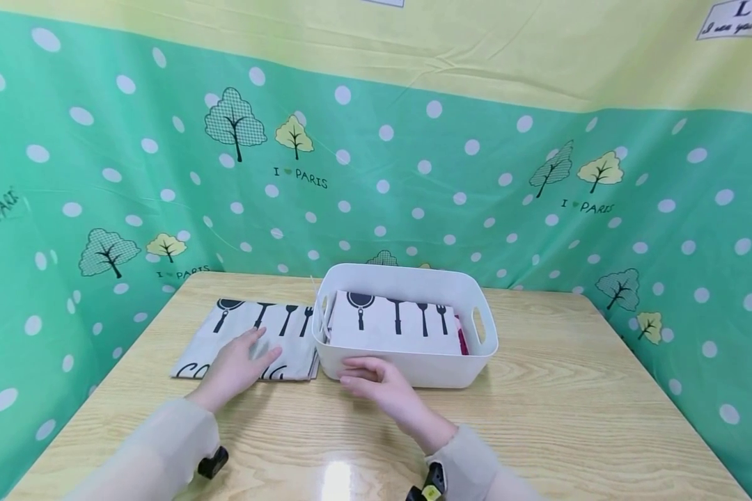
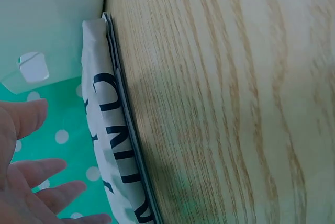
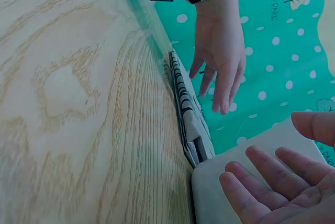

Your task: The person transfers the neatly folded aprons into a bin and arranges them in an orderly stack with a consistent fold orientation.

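Wooden table (image 1: 539, 417); left hand (image 1: 241, 365) flat over cloth (image 1: 288, 327); right hand (image 1: 382, 386) slack-fingered, empty, beside basket (image 1: 413, 369)

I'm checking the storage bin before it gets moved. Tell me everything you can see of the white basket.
The basket is a white, plastic-looking rectangular tub with rounded corners and a slot handle in each end. It stands upright on the wooden table, mid-table. Inside lie folded cloths printed with black utensils, with something red at the right end. The right hand is at its front wall; another folded cloth abuts its left side.

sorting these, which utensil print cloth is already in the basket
The folded cloth inside the white basket; the other cloth lies on the table, left of it.
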A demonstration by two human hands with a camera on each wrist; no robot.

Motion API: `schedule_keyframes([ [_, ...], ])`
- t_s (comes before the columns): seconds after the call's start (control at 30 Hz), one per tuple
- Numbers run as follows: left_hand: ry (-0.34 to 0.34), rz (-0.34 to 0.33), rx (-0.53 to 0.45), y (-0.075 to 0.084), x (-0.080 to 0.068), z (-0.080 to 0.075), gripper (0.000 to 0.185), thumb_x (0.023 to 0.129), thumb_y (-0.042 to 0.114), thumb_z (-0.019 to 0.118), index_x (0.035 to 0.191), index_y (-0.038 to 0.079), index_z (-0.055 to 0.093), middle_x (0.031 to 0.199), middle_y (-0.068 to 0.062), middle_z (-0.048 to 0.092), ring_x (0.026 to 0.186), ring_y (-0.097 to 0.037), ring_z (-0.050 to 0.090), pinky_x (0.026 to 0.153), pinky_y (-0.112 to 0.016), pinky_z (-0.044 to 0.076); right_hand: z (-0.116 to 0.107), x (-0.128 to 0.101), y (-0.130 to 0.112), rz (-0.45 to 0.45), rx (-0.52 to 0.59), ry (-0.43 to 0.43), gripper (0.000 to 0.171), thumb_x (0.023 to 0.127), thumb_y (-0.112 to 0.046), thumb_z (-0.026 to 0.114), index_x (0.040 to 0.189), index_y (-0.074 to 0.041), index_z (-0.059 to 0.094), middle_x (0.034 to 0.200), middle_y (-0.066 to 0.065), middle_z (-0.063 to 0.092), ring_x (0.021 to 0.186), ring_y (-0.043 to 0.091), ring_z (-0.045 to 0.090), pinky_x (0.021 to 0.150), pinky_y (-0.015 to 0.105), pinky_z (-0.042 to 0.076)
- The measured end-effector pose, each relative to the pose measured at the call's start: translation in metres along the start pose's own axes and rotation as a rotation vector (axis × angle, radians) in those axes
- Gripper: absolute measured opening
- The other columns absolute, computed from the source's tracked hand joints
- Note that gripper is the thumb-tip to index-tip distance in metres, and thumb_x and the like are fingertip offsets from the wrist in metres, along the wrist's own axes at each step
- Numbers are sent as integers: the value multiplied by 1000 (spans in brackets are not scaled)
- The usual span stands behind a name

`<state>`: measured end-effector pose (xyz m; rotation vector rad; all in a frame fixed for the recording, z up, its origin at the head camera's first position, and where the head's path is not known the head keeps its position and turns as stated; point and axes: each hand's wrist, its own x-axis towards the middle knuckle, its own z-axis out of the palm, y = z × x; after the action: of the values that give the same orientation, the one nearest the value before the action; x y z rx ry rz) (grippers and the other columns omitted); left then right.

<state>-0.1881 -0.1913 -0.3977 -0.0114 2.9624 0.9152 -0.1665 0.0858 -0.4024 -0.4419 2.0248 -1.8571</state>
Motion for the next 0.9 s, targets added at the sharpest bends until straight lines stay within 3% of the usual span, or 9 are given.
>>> schedule_keyframes([
  [0.2, 5, -10, 82, -4, 5, 3, 73, 99, 45, 53, 149, -5, 35, 153, -35, 27, 138, -59, 26, 113, -67, 24, 7, 3, -2, -11, 8, -9, 46, 95, -12, 64, 136, 7, 52, 131, 26, 61, 118, 34, 63, 100, 43, 53],
  [0.6, -74, -102, 136, -13, 12, 8, 78, 97, 51, 53, 152, 1, 32, 157, -34, 19, 138, -67, 8, 108, -78, 12, 13, 9, 0, 8, 45, -21, 47, 95, -13, 64, 136, 6, 52, 133, 24, 61, 119, 32, 63, 100, 43, 52],
  [0.8, -115, -65, 225, -18, 16, 9, 78, 97, 50, 55, 149, -5, 36, 151, -33, 34, 145, -54, 15, 114, -72, 4, 15, 10, 2, 8, 56, -18, 48, 94, -13, 65, 136, 5, 52, 133, 24, 61, 119, 33, 62, 98, 42, 53],
  [0.9, -142, -63, 253, -17, 17, 9, 78, 97, 50, 54, 149, -4, 36, 151, -34, 33, 145, -52, 16, 115, -71, 2, 14, 10, 3, 8, 58, -18, 48, 95, -14, 64, 137, 6, 51, 134, 25, 60, 120, 33, 62, 98, 42, 54],
])
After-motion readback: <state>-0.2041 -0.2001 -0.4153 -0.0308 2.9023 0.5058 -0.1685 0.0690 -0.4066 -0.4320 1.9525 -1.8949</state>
